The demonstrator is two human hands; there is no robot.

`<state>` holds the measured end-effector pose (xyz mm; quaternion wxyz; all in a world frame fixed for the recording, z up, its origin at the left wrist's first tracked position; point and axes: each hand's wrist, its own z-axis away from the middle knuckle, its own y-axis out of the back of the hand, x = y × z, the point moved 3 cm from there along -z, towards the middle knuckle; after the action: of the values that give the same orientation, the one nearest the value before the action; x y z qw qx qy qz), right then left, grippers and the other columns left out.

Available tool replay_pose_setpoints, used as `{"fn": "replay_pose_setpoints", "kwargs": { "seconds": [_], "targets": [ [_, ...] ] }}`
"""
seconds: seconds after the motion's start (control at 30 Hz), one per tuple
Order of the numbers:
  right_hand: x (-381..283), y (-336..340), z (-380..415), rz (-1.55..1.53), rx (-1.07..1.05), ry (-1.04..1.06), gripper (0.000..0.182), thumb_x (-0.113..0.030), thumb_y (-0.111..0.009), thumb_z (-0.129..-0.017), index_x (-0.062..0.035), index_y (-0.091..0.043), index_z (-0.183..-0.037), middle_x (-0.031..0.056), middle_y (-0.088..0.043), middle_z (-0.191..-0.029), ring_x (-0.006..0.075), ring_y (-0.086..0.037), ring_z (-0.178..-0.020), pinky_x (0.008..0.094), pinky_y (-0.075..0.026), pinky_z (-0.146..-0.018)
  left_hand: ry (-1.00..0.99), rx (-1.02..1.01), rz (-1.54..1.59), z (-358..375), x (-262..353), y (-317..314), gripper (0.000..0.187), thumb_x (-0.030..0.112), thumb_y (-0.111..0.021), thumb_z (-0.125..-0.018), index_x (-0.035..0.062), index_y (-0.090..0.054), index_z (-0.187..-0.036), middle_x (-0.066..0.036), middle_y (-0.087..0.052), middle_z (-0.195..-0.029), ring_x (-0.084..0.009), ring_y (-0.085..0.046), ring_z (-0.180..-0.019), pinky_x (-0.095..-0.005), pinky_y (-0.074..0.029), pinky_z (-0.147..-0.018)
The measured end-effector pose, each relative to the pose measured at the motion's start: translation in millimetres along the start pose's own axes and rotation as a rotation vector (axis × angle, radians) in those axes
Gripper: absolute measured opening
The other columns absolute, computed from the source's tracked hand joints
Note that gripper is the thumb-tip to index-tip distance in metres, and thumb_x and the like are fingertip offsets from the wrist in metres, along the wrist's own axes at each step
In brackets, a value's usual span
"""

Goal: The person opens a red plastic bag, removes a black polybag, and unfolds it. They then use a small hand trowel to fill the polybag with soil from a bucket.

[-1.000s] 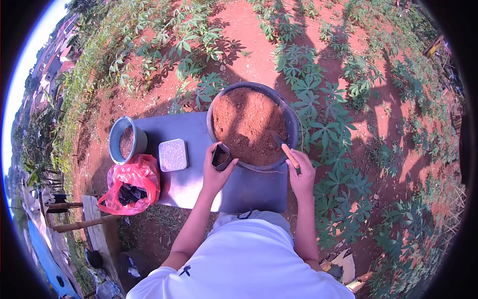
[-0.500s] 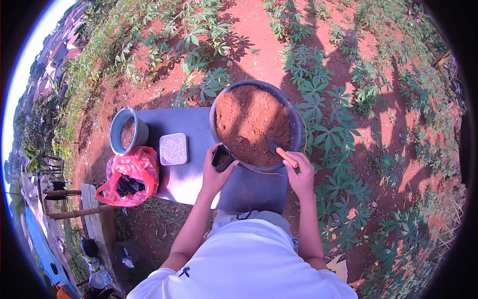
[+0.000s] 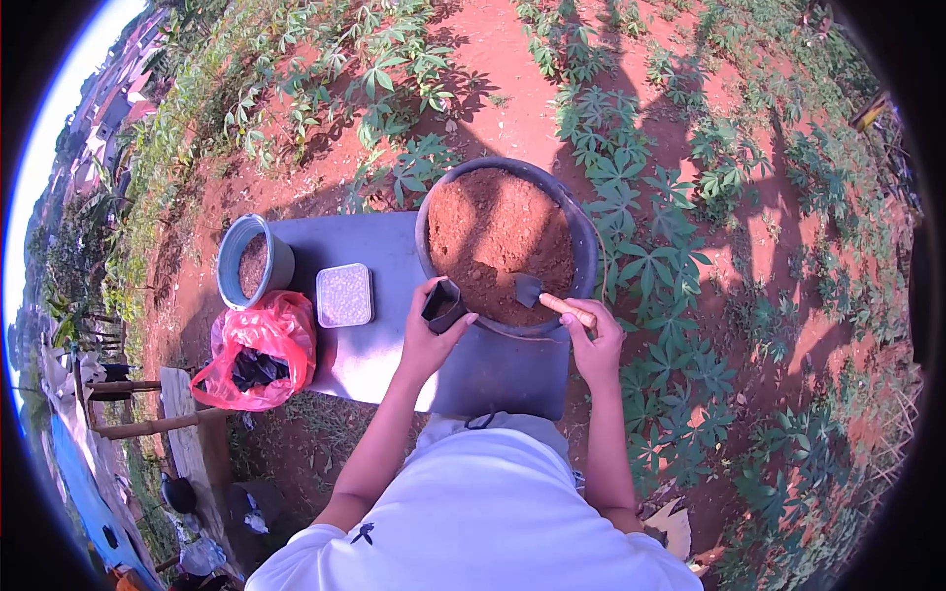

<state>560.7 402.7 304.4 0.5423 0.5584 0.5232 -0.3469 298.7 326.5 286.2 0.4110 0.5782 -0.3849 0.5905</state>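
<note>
My left hand [image 3: 431, 333] is closed around a small black plastic planting bag [image 3: 445, 306], its mouth facing up at the near left rim of a large tub [image 3: 587, 258]. Reddish-brown soil [image 3: 498, 236] fills much of the tub. In my right hand [image 3: 595, 343] is the wooden handle of a small hand trowel [image 3: 562, 304]. The trowel's dark blade lies over the soil near the tub's right side, pointing left toward the bag. How much soil the bag holds is hard to make out.
A dark table [image 3: 493, 379] bears the tub. On its left stand a lidded clear box [image 3: 345, 295] of pale contents, a grey-blue pot [image 3: 279, 266] with brown material, and a red plastic bag [image 3: 258, 379] holding black plastic. Leafy plants [image 3: 645, 266] grow beyond and to the right.
The trowel blade has come up out of the soil and shifted slightly left, so more of it shows. My left hand with the planting bag has barely moved.
</note>
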Motion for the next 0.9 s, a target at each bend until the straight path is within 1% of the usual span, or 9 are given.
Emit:
{"fn": "replay_pose_setpoints", "kwargs": {
  "seconds": [0.17, 0.23, 0.3, 0.37, 0.47, 0.53, 0.57, 0.63, 0.9],
  "targets": [
    [-23, 0, 9, 0.167, 0.047, 0.099, 0.021, -0.005, -0.075, -0.088, 0.0017, -0.069, -0.107, 0.0133, -0.071, -0.096, 0.0243, -0.069, -0.087, 0.0332, -0.053, -0.079, 0.052, -0.072, -0.001, -5, 12, 2, 0.061, 0.008, -0.084, -0.083, 0.0056, -0.049, -0.132, -0.003, -0.059, -0.11, -0.0115, -0.058, -0.102, -0.0272, -0.05, -0.091],
    [-21, 0, 15, 0.217, -0.01, 0.001, 0.021, -0.009, -0.076, -0.089, -0.0009, -0.07, -0.107, 0.0098, -0.072, -0.096, 0.0192, -0.07, -0.09, 0.0321, -0.053, -0.08, 0.059, -0.094, 0.014, -7, 11, 3, 0.061, 0.008, -0.084, -0.083, 0.0057, -0.049, -0.132, -0.003, -0.059, -0.11, -0.0113, -0.058, -0.101, -0.0272, -0.05, -0.09],
    [-23, -1, 20, 0.233, -0.013, -0.023, 0.022, -0.009, -0.076, -0.088, -0.0004, -0.07, -0.107, 0.0108, -0.072, -0.097, 0.0202, -0.069, -0.089, 0.0326, -0.053, -0.08, -0.039, -0.116, -0.018, -12, 2, 5, 0.06, 0.009, -0.084, -0.083, 0.0057, -0.05, -0.131, -0.003, -0.06, -0.111, -0.0117, -0.058, -0.101, -0.0277, -0.049, -0.09],
    [-28, -3, 24, 0.251, -0.017, -0.044, 0.022, -0.008, -0.076, -0.088, 0.0001, -0.069, -0.107, 0.0119, -0.072, -0.098, 0.0212, -0.069, -0.089, 0.0331, -0.052, -0.079, -0.042, -0.148, -0.014, -15, -1, 8, 0.06, 0.009, -0.084, -0.083, 0.0054, -0.05, -0.131, -0.004, -0.06, -0.111, -0.0121, -0.058, -0.102, -0.0281, -0.049, -0.09],
    [-35, -10, 27, 0.353, -0.086, -0.139, 0.026, -0.007, -0.075, -0.087, 0.0006, -0.068, -0.11, 0.0138, -0.07, -0.098, 0.0267, -0.069, -0.088, 0.0353, -0.052, -0.078, -0.059, -0.173, -0.011, -19, 2, 15, 0.061, 0.01, -0.085, -0.082, 0.005, -0.05, -0.132, -0.004, -0.06, -0.111, -0.0129, -0.058, -0.102, -0.0288, -0.049, -0.091],
    [-36, -18, 26, 0.43, -0.099, -0.034, 0.028, -0.005, -0.073, -0.087, 0.0005, -0.066, -0.114, 0.0151, -0.069, -0.101, 0.0328, -0.068, -0.09, 0.0384, -0.053, -0.08, -0.077, -0.177, -0.008, -21, 9, 20, 0.062, 0.01, -0.085, -0.082, 0.0049, -0.049, -0.132, -0.005, -0.06, -0.111, -0.0134, -0.058, -0.102, -0.0291, -0.049, -0.092],
    [-36, -20, 26, 0.436, -0.09, -0.032, 0.028, -0.005, -0.073, -0.087, 0.0005, -0.066, -0.114, 0.0151, -0.069, -0.101, 0.0328, -0.068, -0.09, 0.0384, -0.053, -0.08, -0.083, -0.172, -0.039, -21, 12, 24, 0.062, 0.01, -0.085, -0.082, 0.0047, -0.049, -0.133, -0.005, -0.06, -0.112, -0.014, -0.059, -0.103, -0.0297, -0.049, -0.092],
    [-40, -28, 22, 0.478, -0.139, -0.021, 0.026, -0.007, -0.069, -0.089, -0.0026, -0.066, -0.115, 0.0149, -0.068, -0.105, 0.0371, -0.066, -0.097, 0.0449, -0.052, -0.084, -0.096, -0.173, -0.066, -21, 17, 30, 0.063, 0.011, -0.085, -0.082, 0.0045, -0.049, -0.133, -0.006, -0.061, -0.112, -0.0146, -0.059, -0.103, -0.0302, -0.049, -0.093],
    [-36, -46, -1, 0.619, -0.176, 0.034, 0.027, -0.005, -0.068, -0.089, -0.003, -0.068, -0.116, 0.0146, -0.068, -0.106, 0.0348, -0.067, -0.099, 0.0436, -0.054, -0.085, -0.067, -0.211, -0.041, -18, 17, 39, 0.065, 0.011, -0.085, -0.082, 0.004, -0.048, -0.134, -0.01, -0.062, -0.115, -0.0184, -0.061, -0.108, -0.0321, -0.05, -0.096]
  ]
}}
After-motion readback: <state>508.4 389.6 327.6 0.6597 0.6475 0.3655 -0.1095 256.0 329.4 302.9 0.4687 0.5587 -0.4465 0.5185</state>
